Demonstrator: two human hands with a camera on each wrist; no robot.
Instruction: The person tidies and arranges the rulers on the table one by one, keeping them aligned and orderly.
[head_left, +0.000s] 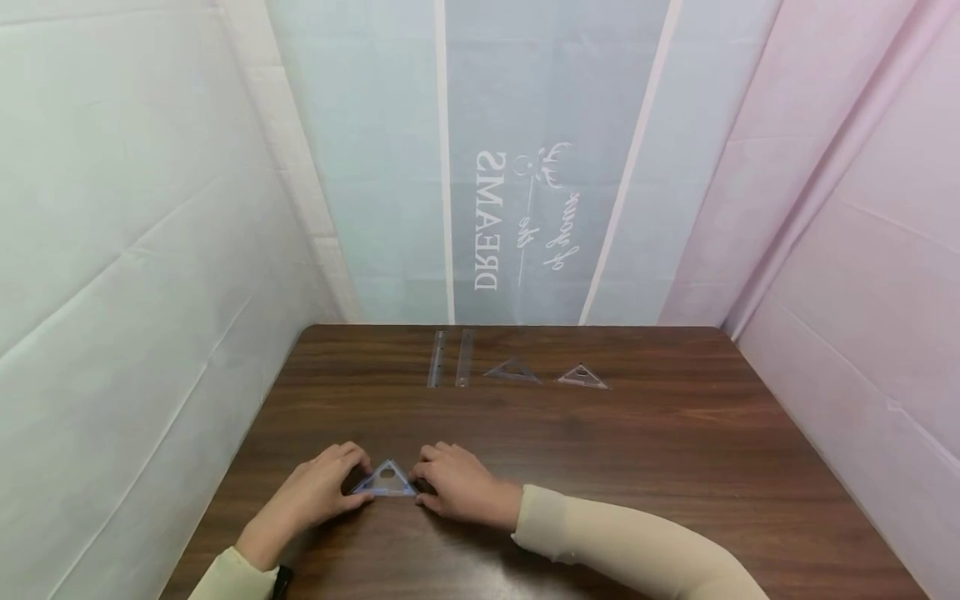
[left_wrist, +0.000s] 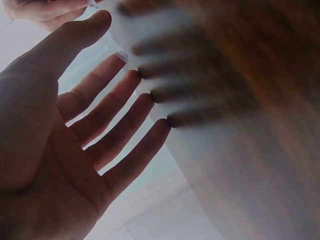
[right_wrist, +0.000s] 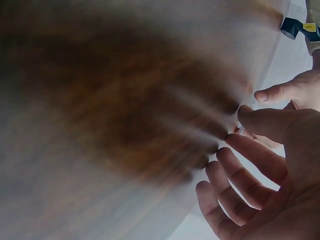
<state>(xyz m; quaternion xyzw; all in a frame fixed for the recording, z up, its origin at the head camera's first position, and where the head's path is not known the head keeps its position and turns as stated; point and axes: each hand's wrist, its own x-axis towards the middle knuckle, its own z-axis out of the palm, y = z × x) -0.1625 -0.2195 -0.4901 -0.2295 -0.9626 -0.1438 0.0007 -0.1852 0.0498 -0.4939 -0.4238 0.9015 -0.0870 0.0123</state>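
Dark wood-grain table (head_left: pixel 675 467) enclosed by pale sheeting: greenish-white at left, pink at right, blue-grey panel at the back.

Small clear plastic set square with a round cut-out (head_left: pixel 386 481) lying flat near the front edge of the table, between both hands. Left hand (head_left: pixel 318 492) at its left corner, right hand (head_left: pixel 457 492) at its right corner; fingertips of each touching or pinching the edges. Fingers bent at the contact, thumbs low against the near edge. Wrist views badly blurred: left wrist view shows left fingers (left_wrist: pixel 125 115) spread and fairly straight toward the table; right wrist view shows right fingers (right_wrist: pixel 240 165) loosely curved, thumb meeting the other hand's thumb. Whether the piece is truly gripped or merely steadied: cannot tell for certain; a light two-sided pinch judged most likely.

Step in hand, as judged: positioning or squaring the set square on the table. Next move calls for even pressure from both sides, thin plastic being liable to slip on smooth wood.

Far side of table: two clear straight rulers (head_left: pixel 450 358) side by side, then two further clear triangles (head_left: pixel 547 373), well apart from the hands.

Writing: back panel printed in white, mirrored, "DREAMS" (head_left: pixel 489 221) legible; script beside it not readable. Yellow-labelled dark strap (right_wrist: pixel 300 27) at left wrist; label text too small.
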